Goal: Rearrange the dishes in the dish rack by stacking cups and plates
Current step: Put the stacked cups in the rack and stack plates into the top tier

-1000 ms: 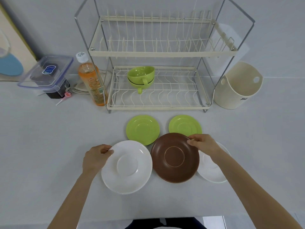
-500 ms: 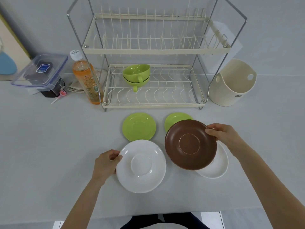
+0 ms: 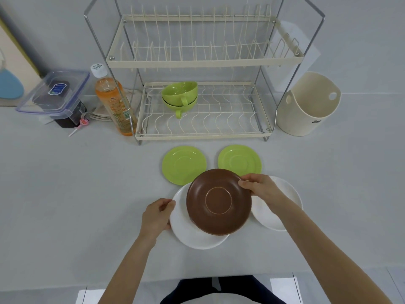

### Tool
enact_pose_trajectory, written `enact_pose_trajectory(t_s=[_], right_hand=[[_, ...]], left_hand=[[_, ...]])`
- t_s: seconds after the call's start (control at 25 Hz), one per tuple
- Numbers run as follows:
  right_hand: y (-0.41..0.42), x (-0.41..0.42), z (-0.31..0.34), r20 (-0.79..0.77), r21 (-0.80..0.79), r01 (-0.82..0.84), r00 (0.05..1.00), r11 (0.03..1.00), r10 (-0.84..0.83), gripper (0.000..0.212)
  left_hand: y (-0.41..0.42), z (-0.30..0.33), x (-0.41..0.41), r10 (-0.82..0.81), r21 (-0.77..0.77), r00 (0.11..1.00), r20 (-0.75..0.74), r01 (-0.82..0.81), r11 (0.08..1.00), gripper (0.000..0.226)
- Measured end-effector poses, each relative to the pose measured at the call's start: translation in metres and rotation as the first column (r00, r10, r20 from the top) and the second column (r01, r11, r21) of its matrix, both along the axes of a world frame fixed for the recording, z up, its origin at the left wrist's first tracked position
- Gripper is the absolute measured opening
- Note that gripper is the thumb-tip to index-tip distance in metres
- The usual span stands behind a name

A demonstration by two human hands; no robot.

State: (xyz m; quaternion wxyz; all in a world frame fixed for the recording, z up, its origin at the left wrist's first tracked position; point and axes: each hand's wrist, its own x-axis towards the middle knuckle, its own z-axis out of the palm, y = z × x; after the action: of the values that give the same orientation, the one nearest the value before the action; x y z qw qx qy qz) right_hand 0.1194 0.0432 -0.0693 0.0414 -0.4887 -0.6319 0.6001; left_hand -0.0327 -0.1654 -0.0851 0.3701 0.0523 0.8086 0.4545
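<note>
Big two-tier rack at the back of the counter, top tier bare of dishes, lower tier holding two green cups nested near its left end, handles toward the front, probably parked there as the finished cup stack. Cream tub just right of the rack, orange bottle just left, lidded box beyond that toward the back left corner.

Down to the plates, all out on the counter ahead of the rack's front edge, likely laid out for sorting before going back stacked. Left white plate nearest the front edge, steadied by the left hand, fingers curled over its left rim, seemingly to keep it from sliding as the stack builds. Brown plate riding above it, overlapping its right half, not yet centred; hard to say whether touching or just clear. Right hand pinching the brown rim at the upper right, thumb on top, fingers under, plate reaching leftward from that grip. Second white plate under the right forearm, partly hidden. Two green saucers and side by side behind, untouched.
</note>
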Motion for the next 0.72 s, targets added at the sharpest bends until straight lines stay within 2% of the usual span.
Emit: enact_pose_trajectory(t_s=[0.16, 0.28, 0.4, 0.52, 0.6, 0.72], right_hand=[[-0.015, -0.013, -0.007, 0.028, 0.037, -0.033, 0.999, 0.999, 0.032, 0.026], [-0.023, -0.014, -0.008, 0.087, 0.171, -0.069, 0.995, 0.983, 0.055, 0.026], [-0.026, -0.013, -0.004, 0.185, 0.305, -0.196, 0.972, 0.932, 0.144, 0.026], [-0.031, -0.013, -0.003, 0.218, 0.333, -0.300, 0.947, 0.894, 0.237, 0.027], [-0.033, -0.012, -0.003, 0.207, 0.334, -0.297, 0.949, 0.895, 0.237, 0.027], [-0.025, -0.002, 0.004, 0.165, 0.368, -0.208, 0.974, 0.906, 0.156, 0.028]], left_hand=[[-0.001, 0.000, 0.000, -0.015, -0.010, 1.000, 0.012, 0.015, 1.000, 0.015], [-0.002, -0.001, 0.000, -0.011, 0.010, 0.999, 0.035, 0.010, 1.000, 0.022], [-0.003, 0.001, 0.001, 0.006, 0.023, 0.998, 0.057, -0.007, 1.000, 0.026], [-0.002, 0.004, 0.001, 0.003, 0.042, 0.997, 0.083, -0.007, 0.999, 0.025], [0.000, 0.005, 0.002, 0.001, 0.055, 0.995, 0.097, -0.007, 0.998, 0.025], [0.008, 0.006, 0.012, -0.025, 0.097, 0.988, 0.150, 0.011, 0.995, 0.016]])
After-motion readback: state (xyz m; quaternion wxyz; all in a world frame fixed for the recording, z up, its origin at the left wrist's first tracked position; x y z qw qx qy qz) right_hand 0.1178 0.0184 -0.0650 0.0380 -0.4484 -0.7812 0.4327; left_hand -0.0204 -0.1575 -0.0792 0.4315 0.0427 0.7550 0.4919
